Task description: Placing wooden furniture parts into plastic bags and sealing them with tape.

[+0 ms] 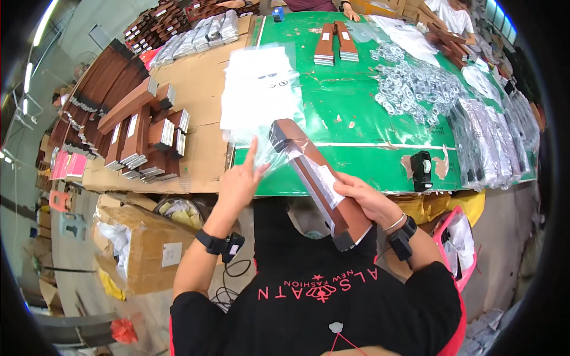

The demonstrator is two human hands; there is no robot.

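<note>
My right hand (369,199) is closed round the near half of a brown wood-look bar bundle (309,155), thumb on top beside its white label. The bundle has dark end caps and slants up and left over the table's front edge. Its far end meets the near edge of a clear plastic bag (274,148); whether it is inside the bag I cannot tell. My left hand (238,181) is at that loose edge, index finger stretched out and thumb apart, touching the film. Beyond lies a stack of flat clear bags (261,89) with small printed marks.
Brown bars (136,133) are piled on cardboard (205,118) at left. Across the green tabletop (338,107) lie two bar bundles (336,43), many metal rings (415,89), bagged bars (490,142) and a black device (421,171). Other people work at the far side. A carton (148,246) stands below.
</note>
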